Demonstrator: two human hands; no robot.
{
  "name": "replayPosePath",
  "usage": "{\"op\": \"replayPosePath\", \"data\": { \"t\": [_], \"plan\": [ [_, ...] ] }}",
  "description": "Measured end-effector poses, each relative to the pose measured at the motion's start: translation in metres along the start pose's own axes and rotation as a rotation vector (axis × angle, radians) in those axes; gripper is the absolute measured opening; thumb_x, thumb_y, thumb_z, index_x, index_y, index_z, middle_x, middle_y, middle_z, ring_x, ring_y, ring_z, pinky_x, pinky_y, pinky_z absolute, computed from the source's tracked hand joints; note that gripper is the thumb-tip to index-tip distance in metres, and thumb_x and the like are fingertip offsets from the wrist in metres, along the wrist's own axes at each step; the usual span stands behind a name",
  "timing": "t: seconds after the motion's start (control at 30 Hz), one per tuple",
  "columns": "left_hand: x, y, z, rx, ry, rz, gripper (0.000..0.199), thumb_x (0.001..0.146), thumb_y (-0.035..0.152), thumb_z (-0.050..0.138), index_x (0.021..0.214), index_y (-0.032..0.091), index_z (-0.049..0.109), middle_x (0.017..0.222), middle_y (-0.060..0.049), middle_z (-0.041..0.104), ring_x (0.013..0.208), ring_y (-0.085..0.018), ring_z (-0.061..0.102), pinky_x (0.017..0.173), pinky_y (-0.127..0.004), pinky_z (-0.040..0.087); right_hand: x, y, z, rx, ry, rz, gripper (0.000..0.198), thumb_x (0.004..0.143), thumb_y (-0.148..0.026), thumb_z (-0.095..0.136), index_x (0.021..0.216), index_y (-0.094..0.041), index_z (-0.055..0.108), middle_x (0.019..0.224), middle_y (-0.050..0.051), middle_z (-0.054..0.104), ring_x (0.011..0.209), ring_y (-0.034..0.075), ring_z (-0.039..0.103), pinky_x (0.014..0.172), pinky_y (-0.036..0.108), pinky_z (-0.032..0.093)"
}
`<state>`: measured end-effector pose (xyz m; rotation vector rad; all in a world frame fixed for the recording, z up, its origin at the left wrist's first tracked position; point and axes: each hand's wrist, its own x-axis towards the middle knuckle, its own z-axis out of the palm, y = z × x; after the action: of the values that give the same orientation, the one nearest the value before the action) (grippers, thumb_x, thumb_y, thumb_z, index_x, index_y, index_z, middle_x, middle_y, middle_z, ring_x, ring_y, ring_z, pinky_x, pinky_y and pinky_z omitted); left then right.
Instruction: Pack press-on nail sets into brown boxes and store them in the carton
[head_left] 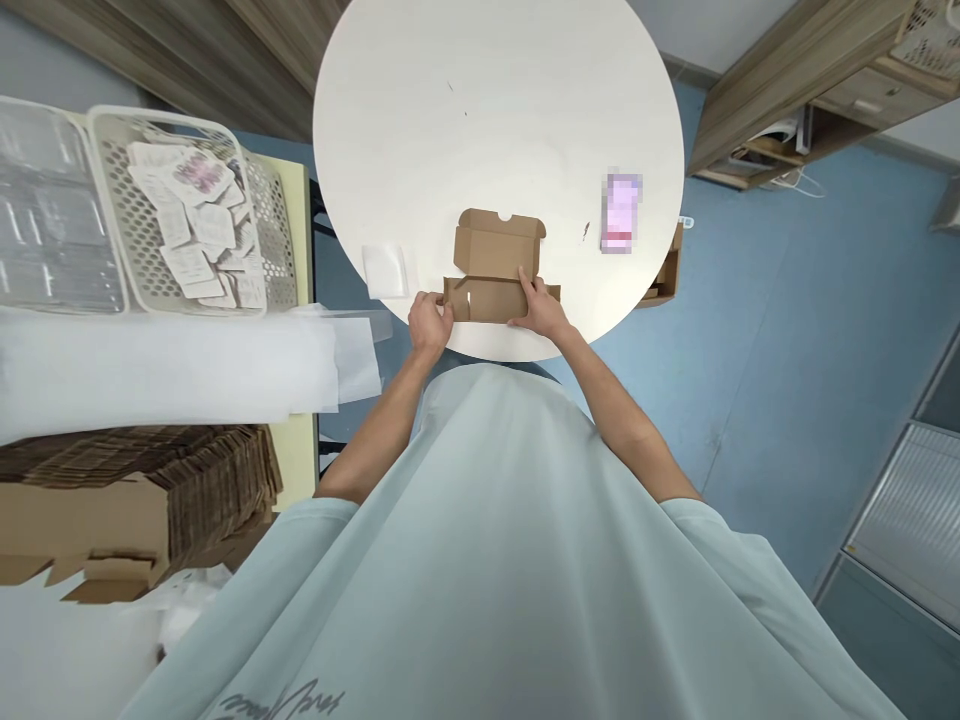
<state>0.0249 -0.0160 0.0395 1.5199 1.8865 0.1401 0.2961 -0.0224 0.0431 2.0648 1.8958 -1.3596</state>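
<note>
Head view, both hands gripping an open cardboard box, white basket holding papers

Right at the round white table's near edge, the left hand pinches one end of an open cardboard box; the right hand grips the other. Something white lies by the left edge.

Coloured plain brown on the cardboard mailer box at the near edge of the white round table, whitish on the sheet at the left edge, lilac-pink with a red band on the pixelated rectangular item near the right edge.
</note>
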Motion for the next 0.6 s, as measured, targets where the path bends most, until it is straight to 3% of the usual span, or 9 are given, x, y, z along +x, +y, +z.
{"op": "replayPosePath", "data": {
  "t": [0.17, 0.33, 0.47, 0.6],
  "plan": [
    [-0.01, 0.018, 0.001, -0.103, -0.052, 0.007, 0.026, 0.109, 0.031, 0.066, 0.132, 0.019, 0.073, 0.142, -0.015, 0.08, 0.115, -0.03, 0.082, 0.109, -0.042, 0.061, 0.001, 0.0, 0.001, -0.006, 0.004, 0.001, 0.15, 0.081, -0.046, 0.101, 0.189, -0.038, -0.003, 0.178, 0.024, 0.042, 0.134, 0.049, 0.072, 0.109, 0.066, 0.066],
    [-0.014, 0.032, 0.009, -0.142, -0.097, 0.046, 0.038, 0.11, 0.047, 0.072, 0.136, 0.02, 0.072, 0.148, -0.014, 0.08, 0.11, -0.03, 0.083, 0.108, -0.043, 0.061, 0.004, 0.003, 0.006, -0.012, 0.005, 0.007, 0.148, 0.079, -0.044, 0.103, 0.19, -0.036, 0.004, 0.178, 0.024, 0.041, 0.134, 0.05, 0.072, 0.11, 0.067, 0.066],
    [-0.006, 0.031, 0.018, -0.127, -0.087, -0.007, 0.029, 0.11, 0.03, 0.067, 0.137, 0.02, 0.068, 0.14, -0.014, 0.082, 0.103, -0.026, 0.082, 0.103, -0.04, 0.061, 0.004, 0.004, 0.007, -0.013, -0.002, -0.004, 0.15, 0.077, -0.047, 0.105, 0.19, -0.035, 0.006, 0.182, 0.025, 0.036, 0.135, 0.05, 0.072, 0.11, 0.067, 0.066],
    [0.003, 0.026, 0.021, -0.041, -0.137, -0.063, 0.014, 0.105, 0.023, 0.069, 0.119, 0.02, 0.072, 0.123, -0.013, 0.084, 0.109, -0.029, 0.08, 0.103, -0.042, 0.06, 0.002, 0.003, 0.008, -0.018, -0.02, 0.005, 0.156, 0.075, -0.048, 0.106, 0.19, -0.035, 0.001, 0.185, 0.027, 0.032, 0.137, 0.052, 0.071, 0.11, 0.069, 0.066]
  ]
}}
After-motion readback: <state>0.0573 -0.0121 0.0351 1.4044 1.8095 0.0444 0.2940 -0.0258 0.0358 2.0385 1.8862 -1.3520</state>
